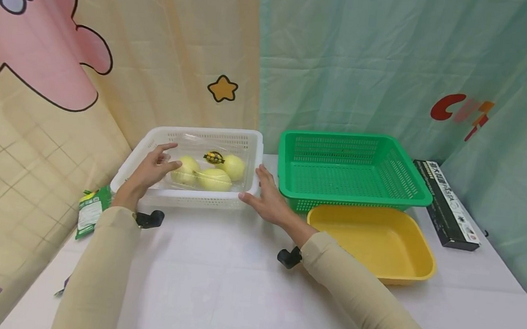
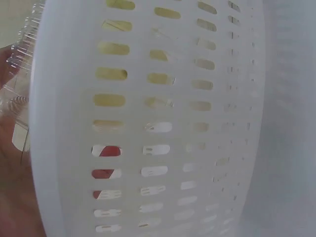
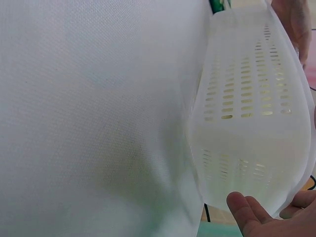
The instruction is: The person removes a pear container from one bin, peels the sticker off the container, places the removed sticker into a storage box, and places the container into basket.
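At nine o'clock, a clear fruit pack [image 1: 207,174] with an illegible label [image 1: 214,157] lies in the white basket [image 1: 198,201]. The right grip [image 1: 270,199], released, touches the basket; I can't make out the left grip's [image 1: 148,172] hold. Three o'clock: black box [image 1: 437,206], lettering [image 1: 449,195] unreadable.

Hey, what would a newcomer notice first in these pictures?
Probably the bright green basket, right of center in the head view, with a yellow tub in front of it. Next, the pale yellow fruit in a clear package, inside the white basket on the left. The pink cartoon figure on the upper-left backdrop also stands out.
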A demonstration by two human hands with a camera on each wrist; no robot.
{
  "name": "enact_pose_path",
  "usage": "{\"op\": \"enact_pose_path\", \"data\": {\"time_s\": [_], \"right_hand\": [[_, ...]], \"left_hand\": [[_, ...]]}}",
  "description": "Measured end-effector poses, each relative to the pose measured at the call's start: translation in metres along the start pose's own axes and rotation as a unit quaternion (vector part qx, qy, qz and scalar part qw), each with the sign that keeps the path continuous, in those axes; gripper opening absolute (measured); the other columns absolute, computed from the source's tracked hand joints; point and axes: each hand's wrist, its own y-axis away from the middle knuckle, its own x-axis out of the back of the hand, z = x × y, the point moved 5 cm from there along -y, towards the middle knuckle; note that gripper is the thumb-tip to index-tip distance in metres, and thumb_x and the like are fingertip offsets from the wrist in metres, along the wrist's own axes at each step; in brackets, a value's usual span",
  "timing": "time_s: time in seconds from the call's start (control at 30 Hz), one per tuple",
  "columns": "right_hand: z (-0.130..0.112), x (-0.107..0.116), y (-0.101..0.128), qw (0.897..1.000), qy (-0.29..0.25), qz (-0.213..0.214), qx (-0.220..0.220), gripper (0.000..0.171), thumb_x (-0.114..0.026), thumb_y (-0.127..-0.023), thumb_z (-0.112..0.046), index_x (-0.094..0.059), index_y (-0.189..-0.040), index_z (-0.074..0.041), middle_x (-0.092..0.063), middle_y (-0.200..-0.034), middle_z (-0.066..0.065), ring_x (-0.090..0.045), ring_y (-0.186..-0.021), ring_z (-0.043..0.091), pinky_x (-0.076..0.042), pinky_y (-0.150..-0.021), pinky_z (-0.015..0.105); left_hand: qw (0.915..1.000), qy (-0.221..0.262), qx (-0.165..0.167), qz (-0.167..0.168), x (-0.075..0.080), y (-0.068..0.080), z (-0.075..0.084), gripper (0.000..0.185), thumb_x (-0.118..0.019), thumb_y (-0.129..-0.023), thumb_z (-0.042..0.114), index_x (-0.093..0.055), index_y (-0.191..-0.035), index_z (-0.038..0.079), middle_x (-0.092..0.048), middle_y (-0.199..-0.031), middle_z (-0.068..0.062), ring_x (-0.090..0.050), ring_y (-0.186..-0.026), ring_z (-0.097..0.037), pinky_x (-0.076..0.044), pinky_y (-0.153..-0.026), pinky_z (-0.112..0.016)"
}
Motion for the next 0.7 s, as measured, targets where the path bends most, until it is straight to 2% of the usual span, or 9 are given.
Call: {"op": "enact_pose_path", "data": {"time_s": [0.17, 0.3, 0.37, 0.57, 0.7], "right_hand": [[0.001, 0.0, -0.001, 1.0, 0.002, 0.002, 0.005, 0.087, -0.064, -0.087, -0.042, -0.012, -0.152, -0.018, -0.004, -0.161, -0.003, -0.029, -0.142, 0.026, -0.031, -0.113, 0.049], [0.001, 0.0, -0.001, 1.0, 0.0, 0.002, 0.003, 0.087, -0.064, -0.087, -0.042, -0.012, -0.153, -0.018, -0.003, -0.161, -0.003, -0.031, -0.141, 0.027, -0.032, -0.113, 0.048], [0.001, 0.0, -0.001, 1.0, -0.002, 0.001, -0.001, 0.087, -0.064, -0.087, -0.042, -0.012, -0.153, -0.019, -0.003, -0.161, -0.004, -0.029, -0.142, 0.027, -0.031, -0.113, 0.048], [0.001, 0.0, -0.001, 1.0, -0.001, 0.002, -0.002, 0.088, -0.064, -0.086, -0.043, -0.012, -0.153, -0.019, -0.002, -0.161, -0.004, -0.026, -0.144, 0.026, -0.03, -0.114, 0.049], [0.001, 0.0, -0.002, 1.0, -0.003, 0.001, -0.002, 0.088, -0.064, -0.086, -0.044, -0.012, -0.153, -0.02, -0.002, -0.161, -0.004, -0.026, -0.144, 0.026, -0.03, -0.114, 0.049]], "left_hand": [[0.9994, 0.021, -0.026, 0.009, -0.001, 0.003, 0.01, 0.07, -0.053, -0.094, 0.039, -0.016, -0.151, 0.026, 0.003, -0.159, -0.017, -0.001, -0.146, -0.041, -0.01, -0.114, -0.063], [0.9976, 0.04, -0.055, 0.017, -0.002, 0.001, 0.012, 0.068, -0.052, -0.094, 0.038, -0.018, -0.151, 0.024, 0.001, -0.159, -0.016, -0.002, -0.146, -0.039, -0.01, -0.115, -0.062], [0.997, 0.047, -0.059, 0.017, -0.002, 0.001, 0.013, 0.067, -0.052, -0.094, 0.037, -0.018, -0.151, 0.024, -0.001, -0.159, -0.016, -0.004, -0.146, -0.04, -0.011, -0.115, -0.062], [0.9961, 0.072, -0.051, 0.01, -0.002, 0.003, 0.015, 0.067, -0.053, -0.094, 0.037, -0.019, -0.151, 0.025, -0.002, -0.157, -0.018, -0.009, -0.144, -0.044, -0.018, -0.112, -0.064], [0.9948, 0.094, -0.039, -0.001, -0.003, 0.01, 0.023, 0.067, -0.052, -0.094, 0.033, -0.018, -0.151, 0.023, 0.0, -0.157, -0.019, -0.008, -0.143, -0.046, -0.019, -0.109, -0.068]]}}
